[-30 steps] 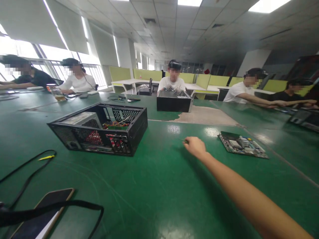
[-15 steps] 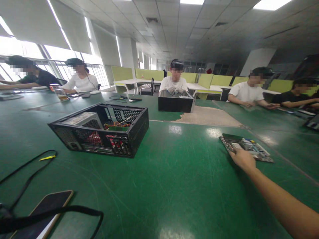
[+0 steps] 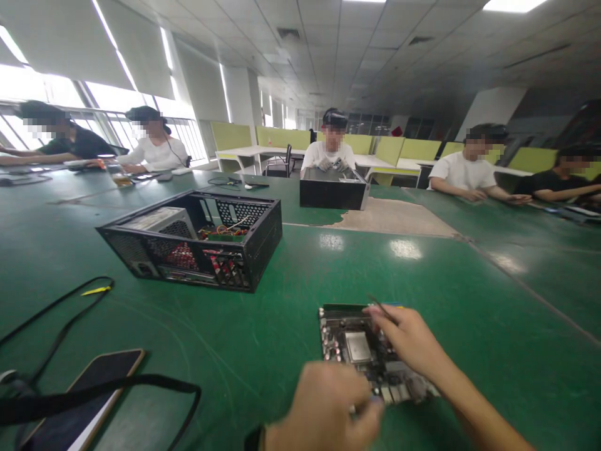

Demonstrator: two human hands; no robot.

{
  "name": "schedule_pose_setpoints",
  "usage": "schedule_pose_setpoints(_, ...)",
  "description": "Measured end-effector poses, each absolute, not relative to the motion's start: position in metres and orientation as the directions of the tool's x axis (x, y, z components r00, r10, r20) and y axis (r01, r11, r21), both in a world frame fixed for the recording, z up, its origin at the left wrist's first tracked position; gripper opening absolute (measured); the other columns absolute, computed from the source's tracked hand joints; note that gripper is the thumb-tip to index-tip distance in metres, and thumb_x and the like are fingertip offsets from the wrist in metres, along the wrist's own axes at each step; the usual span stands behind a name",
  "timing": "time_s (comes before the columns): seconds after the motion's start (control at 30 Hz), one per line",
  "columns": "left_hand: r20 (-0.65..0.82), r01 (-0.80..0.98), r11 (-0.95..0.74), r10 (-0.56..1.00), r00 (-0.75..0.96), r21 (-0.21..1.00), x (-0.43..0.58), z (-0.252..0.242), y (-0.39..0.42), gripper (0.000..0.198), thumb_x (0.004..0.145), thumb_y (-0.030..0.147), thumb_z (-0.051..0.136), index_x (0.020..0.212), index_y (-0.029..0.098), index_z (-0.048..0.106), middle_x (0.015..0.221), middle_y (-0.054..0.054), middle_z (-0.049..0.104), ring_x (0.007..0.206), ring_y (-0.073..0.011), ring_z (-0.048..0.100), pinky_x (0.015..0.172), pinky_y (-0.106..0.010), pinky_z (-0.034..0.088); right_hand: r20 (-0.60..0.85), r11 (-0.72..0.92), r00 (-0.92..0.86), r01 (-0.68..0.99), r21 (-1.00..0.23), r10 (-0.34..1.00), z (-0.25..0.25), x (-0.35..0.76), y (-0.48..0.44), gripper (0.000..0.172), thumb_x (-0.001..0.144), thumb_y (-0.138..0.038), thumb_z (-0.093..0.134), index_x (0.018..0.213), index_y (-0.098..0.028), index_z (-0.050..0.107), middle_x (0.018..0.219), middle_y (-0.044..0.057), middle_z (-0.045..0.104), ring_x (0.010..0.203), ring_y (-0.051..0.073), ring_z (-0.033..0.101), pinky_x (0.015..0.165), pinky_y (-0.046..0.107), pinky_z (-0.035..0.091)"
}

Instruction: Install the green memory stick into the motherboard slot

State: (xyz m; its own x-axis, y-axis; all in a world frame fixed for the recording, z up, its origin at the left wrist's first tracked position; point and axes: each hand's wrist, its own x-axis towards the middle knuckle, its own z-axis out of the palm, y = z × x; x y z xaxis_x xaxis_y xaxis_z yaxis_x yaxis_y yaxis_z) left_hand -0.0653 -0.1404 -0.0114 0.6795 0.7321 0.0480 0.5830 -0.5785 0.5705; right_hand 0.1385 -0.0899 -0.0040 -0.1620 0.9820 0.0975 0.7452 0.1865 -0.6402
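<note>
A computer motherboard lies right of centre in front of me, with a square silver processor on it. My right hand reaches over its right side, thumb and fingers pinched at the far edge. A thin dark strip shows by those fingertips; whether it belongs to the board I cannot tell. My left hand is blurred, its fingers curled at the board's near edge, beside the ports. It hides the near left corner.
An open black computer case with power supply and wires stands left. A phone, a black strap and a cable lie near left. Across the green table, one co-worker handles another case; others sit along both sides.
My right hand has brought the motherboard left and nearer to me, and now sits at its far right instead of its left edge. My left hand has come into view beside the board.
</note>
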Motion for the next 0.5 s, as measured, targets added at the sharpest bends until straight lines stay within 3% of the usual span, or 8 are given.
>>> schedule_pose_setpoints(0.07,0.102,0.772,-0.420,0.899,0.426,0.477,-0.078,0.000,-0.096,0.021,0.088,0.038,0.051,0.092,0.021,0.062,0.088,-0.006,0.063,0.088,-0.0226,0.059,0.076,-0.037,0.048,0.183,0.188,-0.098,0.794,-0.579,0.978,-0.002,0.148,-0.065,0.049,0.091,-0.055,0.036,0.080,-0.020,0.068,0.072,0.002,0.068,0.072,0.021,0.063,0.065,0.029,0.044)
schedule_pose_setpoints(0.13,0.163,0.839,-0.339,0.941,0.298,0.426,-0.091,0.003,-0.063,0.027,0.083,0.035,0.057,0.105,0.021,0.060,0.095,-0.005,0.064,0.093,-0.0213,0.058,0.080,-0.033,0.046,0.198,0.185,-0.089,0.815,-0.548,0.976,-0.008,0.158,-0.045,0.044,0.089,-0.054,0.042,0.091,-0.021,0.071,0.088,0.004,0.072,0.084,0.023,0.064,0.073,0.031,0.046)
schedule_pose_setpoints(0.27,0.110,0.847,-0.350,0.936,0.335,0.401,-0.102,-0.016,-0.039,0.035,0.078,0.035,0.063,0.110,0.023,0.059,0.100,-0.004,0.064,0.096,-0.0212,0.059,0.082,-0.030,0.046,0.070,0.191,-0.183,0.816,-0.546,0.981,-0.031,0.168,-0.032,0.041,0.080,-0.054,0.056,0.101,-0.023,0.072,0.104,0.006,0.072,0.095,0.025,0.065,0.082,0.033,0.047)
schedule_pose_setpoints(0.5,0.127,0.808,-0.372,0.926,0.355,0.457,-0.088,-0.046,-0.038,0.022,0.083,0.028,0.057,0.105,0.026,0.062,0.103,-0.002,0.067,0.095,-0.0200,0.061,0.081,-0.028,0.045,-0.022,0.187,-0.221,0.869,-0.458,0.975,-0.046,0.180,-0.032,0.026,0.079,-0.045,0.058,0.087,-0.024,0.073,0.088,0.002,0.073,0.083,0.021,0.065,0.073,0.029,0.045)
